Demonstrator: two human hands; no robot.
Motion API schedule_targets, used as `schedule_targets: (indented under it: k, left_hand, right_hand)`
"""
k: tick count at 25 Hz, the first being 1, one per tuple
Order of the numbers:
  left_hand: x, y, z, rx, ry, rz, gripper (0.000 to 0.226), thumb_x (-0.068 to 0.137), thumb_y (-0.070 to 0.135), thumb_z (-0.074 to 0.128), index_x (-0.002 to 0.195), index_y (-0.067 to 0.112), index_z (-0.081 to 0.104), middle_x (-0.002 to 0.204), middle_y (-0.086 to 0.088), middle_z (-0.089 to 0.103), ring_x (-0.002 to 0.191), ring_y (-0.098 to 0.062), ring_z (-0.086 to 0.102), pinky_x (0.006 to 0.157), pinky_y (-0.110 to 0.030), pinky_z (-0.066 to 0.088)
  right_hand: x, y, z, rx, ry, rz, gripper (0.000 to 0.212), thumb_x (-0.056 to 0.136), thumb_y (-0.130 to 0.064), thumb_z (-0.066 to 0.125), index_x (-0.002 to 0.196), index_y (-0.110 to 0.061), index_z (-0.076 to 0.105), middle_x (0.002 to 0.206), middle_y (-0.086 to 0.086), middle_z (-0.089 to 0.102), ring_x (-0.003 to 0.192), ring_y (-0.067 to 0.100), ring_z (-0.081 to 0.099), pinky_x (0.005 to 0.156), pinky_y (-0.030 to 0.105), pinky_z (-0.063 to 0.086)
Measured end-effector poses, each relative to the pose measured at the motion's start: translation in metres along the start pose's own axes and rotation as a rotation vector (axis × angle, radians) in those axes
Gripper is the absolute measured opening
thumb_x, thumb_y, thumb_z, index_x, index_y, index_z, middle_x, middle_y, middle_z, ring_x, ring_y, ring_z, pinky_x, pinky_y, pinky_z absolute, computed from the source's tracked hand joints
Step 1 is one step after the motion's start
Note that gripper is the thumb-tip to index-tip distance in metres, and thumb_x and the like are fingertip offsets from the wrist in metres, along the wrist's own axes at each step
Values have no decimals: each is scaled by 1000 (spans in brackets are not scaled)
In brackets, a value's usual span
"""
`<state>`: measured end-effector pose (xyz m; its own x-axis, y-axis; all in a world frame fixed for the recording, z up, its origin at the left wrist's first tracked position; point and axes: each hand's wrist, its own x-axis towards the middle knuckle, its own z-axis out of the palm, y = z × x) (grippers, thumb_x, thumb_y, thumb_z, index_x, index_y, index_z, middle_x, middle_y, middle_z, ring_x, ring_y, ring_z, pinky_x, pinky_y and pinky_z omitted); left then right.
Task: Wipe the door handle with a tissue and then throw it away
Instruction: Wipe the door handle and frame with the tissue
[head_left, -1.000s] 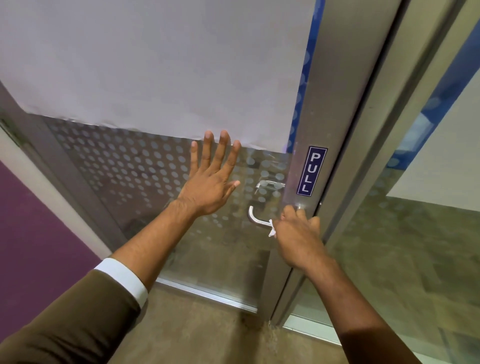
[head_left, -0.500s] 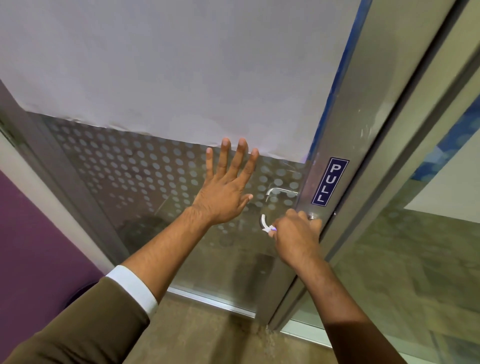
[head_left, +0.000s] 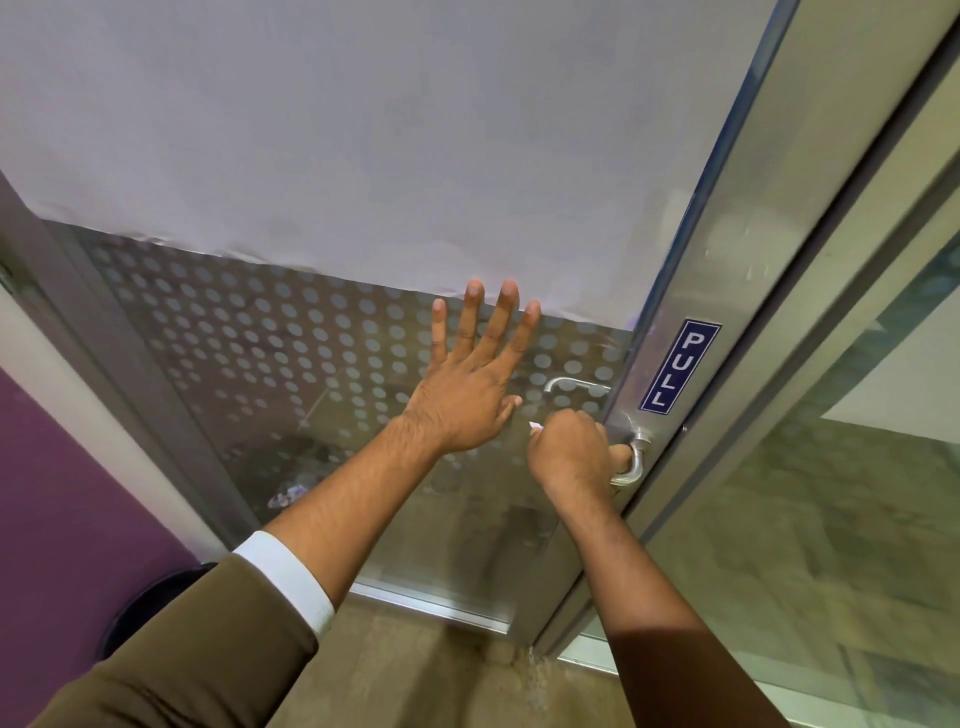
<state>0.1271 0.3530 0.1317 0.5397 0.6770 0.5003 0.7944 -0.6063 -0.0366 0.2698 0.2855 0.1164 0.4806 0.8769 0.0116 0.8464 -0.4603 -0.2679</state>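
Head view, looking down at a glass door (head_left: 311, 364) with a pattern of frosted dots across its lower pane and a plain pale sheet (head_left: 363, 130) covering the upper part. On the metal door stile (head_left: 727, 260), just above the lever, a dark blue sticker (head_left: 679, 367) carries the word "PULL" in white capitals, set vertically.

Right hand (head_left: 569, 456) is closed in a fist around the grip of the silver door handle (head_left: 635, 461), whose curved neck shows to the right of the knuckles where it meets the stile. A small white corner of the tissue (head_left: 535, 426) pokes out at the far left side of the fist; the rest is hidden inside the hand, pressed against the lever.

Left hand (head_left: 470, 387) lies flat on the glass with fingers spread, holding nothing, just left of the right fist; its fingertips reach the lower edge of the pale sheet. Through the pane a second lever (head_left: 571, 387) shows on the far side.

Near the lower left, beside a purple wall (head_left: 62, 493), part of a dark round bin (head_left: 150, 603) shows behind the left sleeve; its contents cannot be seen.
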Motion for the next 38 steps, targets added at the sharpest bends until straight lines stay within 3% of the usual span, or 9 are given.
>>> schedule_targets:
  k: [4,6,8,11,21,26,30,34,38]
  left_hand:
    - [-2,-4,2,10,16,17,126,92,47,75,169,22,-21,171,-8,-41,154,-38,-43,122,-68,-26]
    - [-2,-6,4,11,31,22,125,92,47,75,170,21,-19,172,-8,-40,155,-38,-41,123,-69,-23]
    - [-2,-5,5,13,41,23,125,92,47,76,171,21,-17,173,-8,-39,156,-39,-40,124,-70,-20]
    - [-1,-5,4,8,26,22,125,92,48,76,171,21,-18,172,-7,-39,155,-39,-40,124,-74,-15]
    - [-1,-2,2,37,-9,0,126,94,50,74,169,19,-21,169,-9,-44,156,-44,-32,125,-79,-7]
    - [-1,-1,1,42,-9,-1,126,94,50,74,169,19,-21,169,-9,-44,156,-44,-32,125,-79,-7]
    - [0,0,2,29,-7,0,125,95,51,73,169,20,-22,169,-9,-45,155,-43,-35,125,-79,-7]
    - [-1,-3,3,5,13,10,125,94,49,74,170,20,-20,171,-8,-42,154,-40,-40,124,-75,-13]
    - [-5,-4,5,10,22,31,117,97,59,66,172,21,-16,173,-8,-36,158,-40,-31,125,-72,-14]
  right_hand:
    - [-21,15,5,-156,160,-168,16,98,-37,62,103,-29,74,107,-2,63,108,25,54,79,45,25]
    - [-35,34,10,-202,254,-283,12,94,-39,69,103,-32,74,102,-2,60,99,25,53,80,44,31]
    - [-41,57,13,-225,323,-360,21,84,-34,81,104,-34,73,98,-3,58,94,25,53,79,44,37]
    - [-35,94,8,-228,397,-429,30,79,-33,85,106,-36,72,94,-3,57,92,27,53,75,41,34]
    - [-2,153,-26,-385,250,-504,17,91,-45,75,107,-45,69,89,-8,55,82,21,58,71,35,27]
    - [-4,151,-28,-298,206,-440,28,90,-37,76,118,-38,69,89,-3,65,87,26,70,67,36,40]
    - [-23,140,-11,-227,280,-326,21,84,-31,83,101,-23,72,79,2,71,78,31,70,66,36,42]
    - [-40,126,4,-212,336,-231,20,81,-34,86,88,-21,73,70,2,70,65,29,68,64,35,41]
    - [-52,106,17,-203,409,-263,20,82,-30,87,93,-20,74,72,1,71,65,28,68,63,36,45]
